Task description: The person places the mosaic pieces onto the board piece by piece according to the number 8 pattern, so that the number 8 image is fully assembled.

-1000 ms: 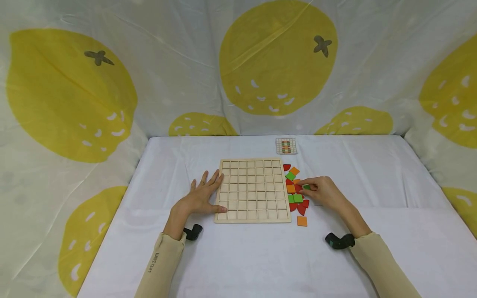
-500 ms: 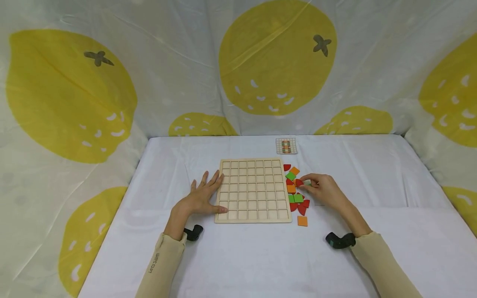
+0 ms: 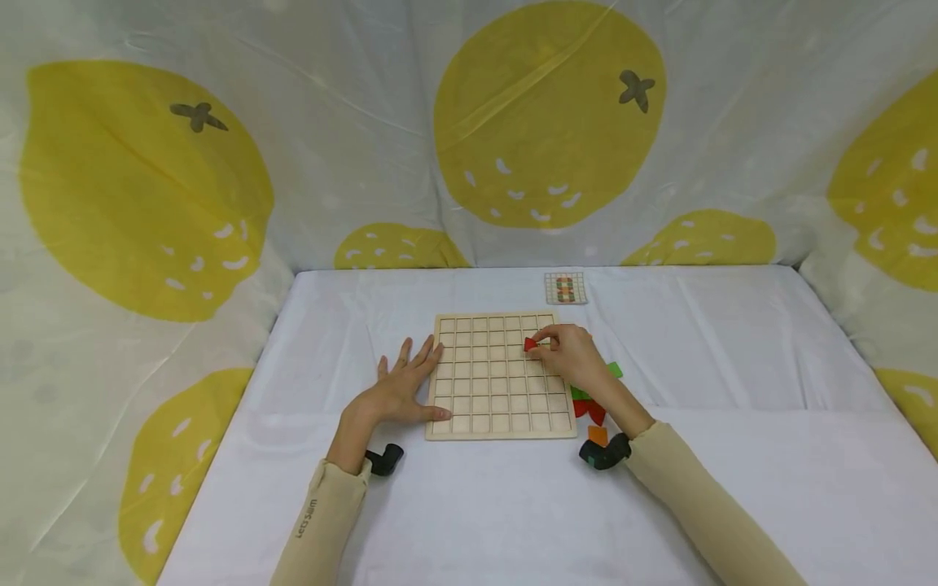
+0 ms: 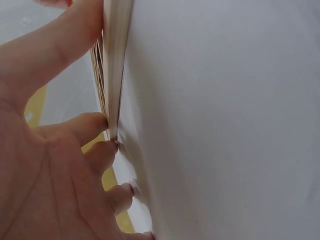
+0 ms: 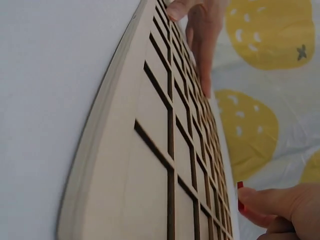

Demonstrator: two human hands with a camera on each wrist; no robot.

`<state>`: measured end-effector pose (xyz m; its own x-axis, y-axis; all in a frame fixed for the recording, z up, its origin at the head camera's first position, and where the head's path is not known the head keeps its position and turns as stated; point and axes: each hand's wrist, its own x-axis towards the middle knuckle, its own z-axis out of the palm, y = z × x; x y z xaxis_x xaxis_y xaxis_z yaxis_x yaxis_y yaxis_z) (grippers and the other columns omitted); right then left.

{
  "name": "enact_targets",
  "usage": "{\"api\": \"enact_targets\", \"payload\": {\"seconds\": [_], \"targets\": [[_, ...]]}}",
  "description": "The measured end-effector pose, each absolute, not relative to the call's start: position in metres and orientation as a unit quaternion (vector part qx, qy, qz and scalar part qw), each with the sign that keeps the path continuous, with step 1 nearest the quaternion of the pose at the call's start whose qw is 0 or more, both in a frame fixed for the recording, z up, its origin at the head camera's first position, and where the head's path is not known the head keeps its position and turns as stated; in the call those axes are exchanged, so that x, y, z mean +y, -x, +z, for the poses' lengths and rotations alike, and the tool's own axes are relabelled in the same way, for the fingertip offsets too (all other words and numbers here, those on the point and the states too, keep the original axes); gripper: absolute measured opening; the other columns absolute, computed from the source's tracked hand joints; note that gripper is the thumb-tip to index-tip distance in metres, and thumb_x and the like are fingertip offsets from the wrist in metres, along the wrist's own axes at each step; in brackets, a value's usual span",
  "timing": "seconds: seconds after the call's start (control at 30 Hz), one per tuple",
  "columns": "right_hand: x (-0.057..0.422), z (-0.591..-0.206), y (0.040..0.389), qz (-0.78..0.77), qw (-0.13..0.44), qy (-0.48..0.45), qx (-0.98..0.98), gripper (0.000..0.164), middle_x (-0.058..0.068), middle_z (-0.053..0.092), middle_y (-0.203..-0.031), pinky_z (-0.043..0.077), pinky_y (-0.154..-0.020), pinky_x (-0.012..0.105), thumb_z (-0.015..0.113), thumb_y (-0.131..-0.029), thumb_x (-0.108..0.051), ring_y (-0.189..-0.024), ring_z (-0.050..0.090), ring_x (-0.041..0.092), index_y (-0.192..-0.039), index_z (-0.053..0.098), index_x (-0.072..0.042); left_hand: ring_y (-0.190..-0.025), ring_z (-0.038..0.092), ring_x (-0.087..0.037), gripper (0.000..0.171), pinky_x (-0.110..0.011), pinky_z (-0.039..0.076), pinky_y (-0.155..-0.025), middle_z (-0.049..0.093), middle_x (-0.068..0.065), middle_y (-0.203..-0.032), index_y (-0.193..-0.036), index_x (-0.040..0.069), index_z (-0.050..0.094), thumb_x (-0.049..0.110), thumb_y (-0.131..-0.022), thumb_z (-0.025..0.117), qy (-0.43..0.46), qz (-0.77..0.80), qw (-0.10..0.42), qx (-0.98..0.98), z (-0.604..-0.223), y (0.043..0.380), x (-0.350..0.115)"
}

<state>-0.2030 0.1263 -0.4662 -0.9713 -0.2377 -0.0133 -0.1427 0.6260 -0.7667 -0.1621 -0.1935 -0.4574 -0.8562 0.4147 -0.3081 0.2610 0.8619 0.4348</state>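
Note:
A square wooden grid board (image 3: 491, 378) lies mid-table, with no pieces in the cells that show. My left hand (image 3: 399, 395) rests spread on the board's left edge, its thumb and index finger touching the frame. Between thumb and fingertips my right hand (image 3: 575, 354) pinches a small red quarter-circle tile (image 3: 530, 345), over the upper right cells. The right wrist view shows that red tile (image 5: 240, 196) edge-on in the fingertips. Green tiles (image 3: 579, 394) and red tiles (image 3: 589, 408) lie right of the board, partly hidden by the right hand and forearm.
A small pattern card (image 3: 565, 288) lies behind the board. One orange square tile (image 3: 598, 435) sits near the board's lower right corner, beside the black wrist camera (image 3: 605, 452). A lemon-print cloth (image 3: 366, 146) hangs behind the white table.
My right hand picked a red tile from the pile and carried it left over the board. The left hand stays on the board's edge.

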Motion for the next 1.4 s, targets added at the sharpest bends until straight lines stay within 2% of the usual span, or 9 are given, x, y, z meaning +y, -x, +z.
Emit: {"api": "enact_targets", "payload": {"seconds": [0.23, 0.4, 0.73, 1.07, 1.4], "targets": [[0.102, -0.469, 0.217, -0.387, 0.066, 0.111, 0.913, 0.031, -0.004, 0.041, -0.051, 0.027, -0.045, 0.021, 0.075, -0.096, -0.02, -0.043, 0.038, 0.009, -0.118, 0.073, 0.001, -0.161, -0.013, -0.043, 0.115, -0.08, -0.004, -0.119, -0.002, -0.007, -0.176, -0.168, 0.014, 0.009, 0.05, -0.086, 0.081, -0.175, 0.188, 0.206, 0.944, -0.457, 0.162, -0.193], [0.101, -0.47, 0.221, -0.383, 0.052, 0.116, 0.915, 0.03, -0.002, 0.047, -0.055, 0.028, -0.045, 0.022, 0.076, -0.094, -0.019, -0.044, 0.04, 0.01, -0.117, 0.074, 0.001, -0.16, -0.013, -0.043, 0.114, -0.08, -0.004, -0.119, -0.003, -0.007, -0.176, -0.168, 0.014, 0.009, 0.051, -0.087, 0.08, -0.177, 0.184, 0.211, 0.944, -0.456, 0.162, -0.192], [0.104, -0.473, 0.223, -0.391, 0.026, 0.134, 0.91, 0.021, -0.003, 0.044, -0.051, 0.026, -0.046, 0.021, 0.077, -0.093, -0.015, -0.044, 0.037, 0.009, -0.108, 0.079, 0.0, -0.16, -0.013, -0.044, 0.114, -0.081, -0.003, -0.118, -0.003, -0.009, -0.176, -0.168, 0.013, 0.008, 0.05, -0.087, 0.079, -0.179, 0.179, 0.212, 0.944, -0.454, 0.162, -0.192], [0.101, -0.476, 0.228, -0.408, 0.017, 0.129, 0.904, 0.02, 0.002, 0.053, -0.053, 0.029, -0.046, 0.022, 0.078, -0.092, -0.014, -0.044, 0.038, 0.01, -0.107, 0.08, -0.002, -0.16, -0.013, -0.044, 0.114, -0.081, -0.004, -0.118, -0.003, -0.008, -0.176, -0.168, 0.014, 0.009, 0.05, -0.087, 0.08, -0.178, 0.18, 0.206, 0.945, -0.457, 0.162, -0.192], [0.102, -0.479, 0.232, -0.445, 0.034, 0.102, 0.889, 0.016, 0.0, 0.055, -0.052, 0.03, -0.046, 0.022, 0.079, -0.091, -0.014, -0.044, 0.039, 0.009, -0.102, 0.082, -0.003, -0.16, -0.013, -0.044, 0.114, -0.08, -0.004, -0.118, -0.003, -0.008, -0.176, -0.168, 0.013, 0.009, 0.05, -0.087, 0.08, -0.178, 0.179, 0.205, 0.946, -0.457, 0.162, -0.192]]}}
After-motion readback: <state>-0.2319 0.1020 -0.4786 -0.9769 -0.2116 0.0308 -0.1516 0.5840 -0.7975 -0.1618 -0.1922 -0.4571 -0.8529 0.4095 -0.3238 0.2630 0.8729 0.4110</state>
